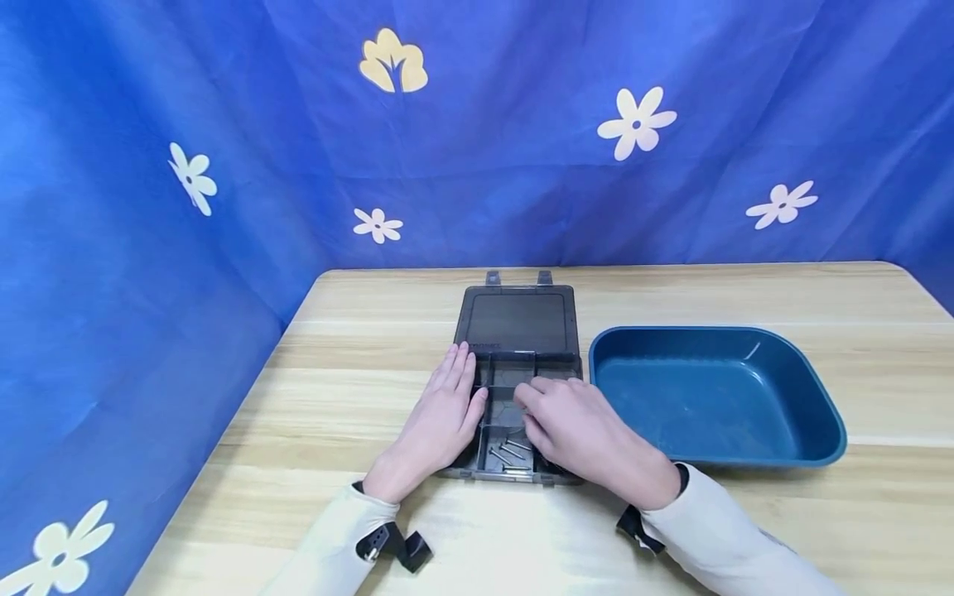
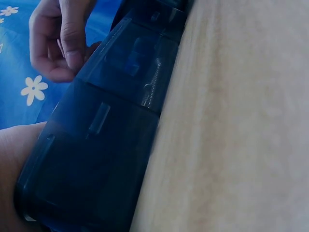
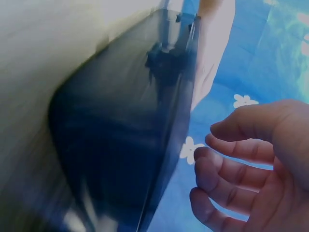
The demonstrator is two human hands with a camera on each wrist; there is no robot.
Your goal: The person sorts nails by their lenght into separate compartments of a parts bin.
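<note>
A dark translucent compartment box [image 1: 514, 476] lies on the table with its lid [image 1: 517, 321] folded back. My left hand [image 1: 440, 414] rests along the box's left side, fingers straight and pointing away from me. Over the right-hand compartments hovers my right hand [image 1: 577, 422], its fingers bent down and loosely curled. Between its thumb and fingertips in the right wrist view nothing shows. Several screws [image 1: 508, 451] lie in the near middle compartment. Through the box's side wall in the left wrist view, a threaded screw [image 2: 153, 87] is visible. My right hand hides part of the right-hand compartments.
A deep teal basin [image 1: 823, 422] stands on the wooden table [image 1: 358, 331], just right of the box. Behind and to the left hangs a blue curtain [image 1: 507, 157] with flower prints. Two lid latches [image 1: 545, 277] stick out at the far edge.
</note>
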